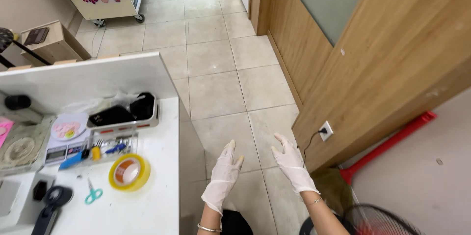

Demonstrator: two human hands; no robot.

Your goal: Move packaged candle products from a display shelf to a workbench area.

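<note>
Head view. Left hand (222, 178) and right hand (294, 165), both in white gloves, are raised over the tiled floor (216, 63) with fingers spread wide, holding and touching nothing. The nearest thing, a roll of yellow tape (129, 171), lies flat on the white bench (147, 205) at about 9 o'clock from the left hand, which is the nearer; hole upward, it has no long axis. Teal scissors (92, 193) lie just beyond it. A wooden door (392, 58) stands at 2 o'clock, a wall socket (326, 130) beside it.
</note>
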